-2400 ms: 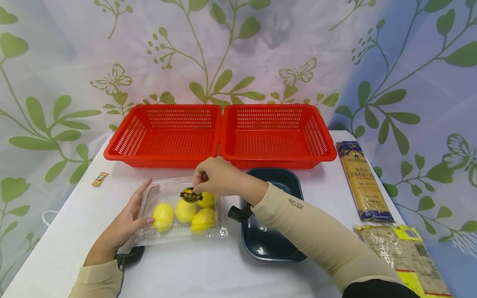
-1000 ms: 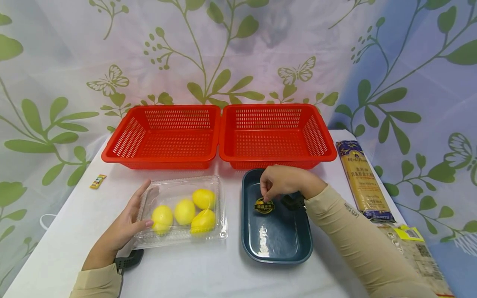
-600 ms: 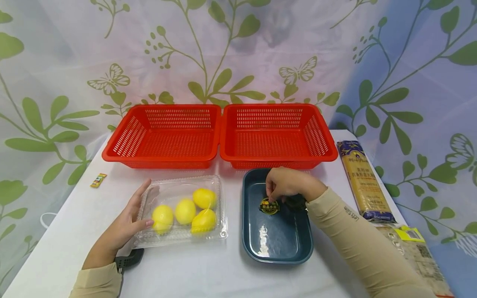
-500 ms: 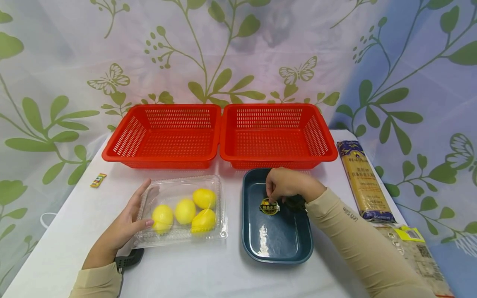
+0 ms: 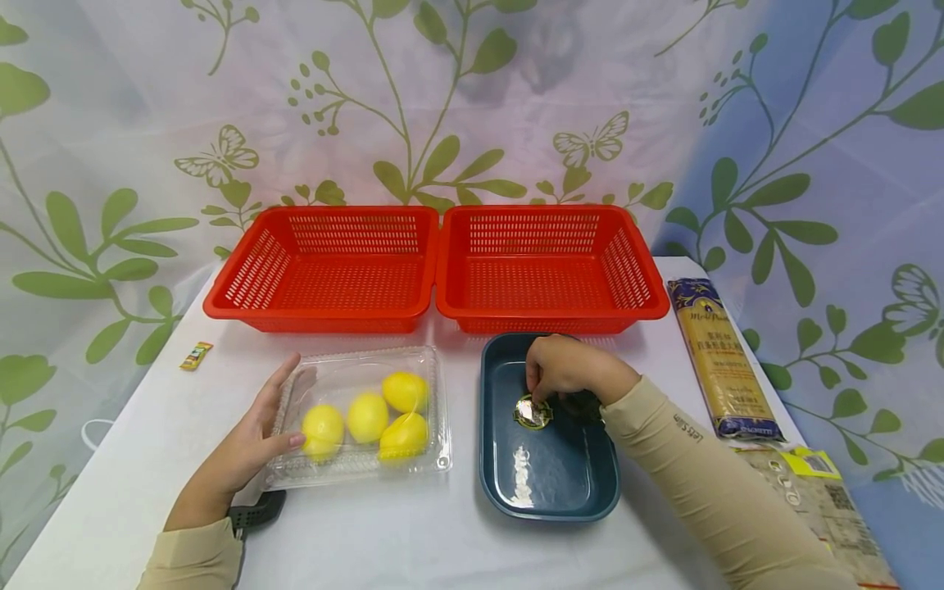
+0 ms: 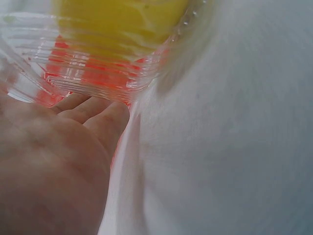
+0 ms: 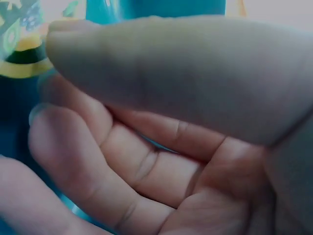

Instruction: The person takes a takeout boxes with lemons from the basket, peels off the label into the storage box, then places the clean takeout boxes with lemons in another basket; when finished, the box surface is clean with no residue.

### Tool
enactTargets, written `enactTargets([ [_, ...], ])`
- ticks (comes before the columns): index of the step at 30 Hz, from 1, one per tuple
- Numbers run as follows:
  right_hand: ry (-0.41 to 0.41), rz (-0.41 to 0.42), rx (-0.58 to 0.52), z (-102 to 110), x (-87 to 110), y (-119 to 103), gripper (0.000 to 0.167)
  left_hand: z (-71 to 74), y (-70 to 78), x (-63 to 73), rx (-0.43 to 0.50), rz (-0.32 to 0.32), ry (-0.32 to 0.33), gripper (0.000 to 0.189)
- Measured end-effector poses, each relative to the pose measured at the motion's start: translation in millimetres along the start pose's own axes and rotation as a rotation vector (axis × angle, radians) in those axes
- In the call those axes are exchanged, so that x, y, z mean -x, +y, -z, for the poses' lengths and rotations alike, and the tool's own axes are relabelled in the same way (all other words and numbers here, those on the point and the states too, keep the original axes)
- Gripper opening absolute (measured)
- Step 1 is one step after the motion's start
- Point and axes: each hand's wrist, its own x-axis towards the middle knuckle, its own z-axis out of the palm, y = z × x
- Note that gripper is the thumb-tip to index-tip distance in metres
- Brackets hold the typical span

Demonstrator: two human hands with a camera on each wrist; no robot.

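Note:
Several yellow lemons (image 5: 367,418) lie inside a clear plastic clamshell box (image 5: 335,378) on the white table. My left hand (image 5: 247,442) rests at the box's left side, fingers straight along it and thumb by the near left part. In the left wrist view, the straight fingers (image 6: 105,120) lie beside the box's ribbed wall (image 6: 93,81). Over a dark blue dish (image 5: 546,483), my right hand (image 5: 571,369) pinches a round black-and-gold sticker (image 5: 533,412) that catches the light. The right wrist view shows the sticker's patterned edge (image 7: 24,49) beside the thumb.
Two red plastic baskets (image 5: 332,315) (image 5: 553,313) stand side by side behind the box and dish. A spaghetti packet (image 5: 723,360) and another clear bag with yellow labels (image 5: 811,500) lie at the right. A small yellow sachet (image 5: 196,356) is at the left.
The sticker has come off the box lid, and my right hand has carried it right, over the dish. Most recently it has tilted slightly and now shines. My left hand has stayed at the box.

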Motion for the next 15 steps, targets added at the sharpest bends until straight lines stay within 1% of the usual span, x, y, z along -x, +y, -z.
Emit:
enactTargets([
  [4, 0.012, -0.013, -0.003, -0.1, 1.0, -0.6, 0.013, -0.5, 0.3, -0.8, 0.000, -0.002, 0.000, 0.104],
  [7, 0.027, -0.007, -0.021, 1.6, 3.5, -0.4, 0.011, -0.8, 0.5, -0.6, 0.001, -0.001, -0.001, 0.104],
  [12, 0.064, 0.016, -0.094, 8.8, 11.1, -1.8, 0.014, -0.8, 1.3, -0.1, -0.001, 0.000, -0.006, 0.104],
  [15, 0.084, 0.040, -0.163, 14.4, 13.7, -4.3, 0.014, -0.7, 2.0, 0.0, 0.000, -0.002, -0.004, 0.104],
])
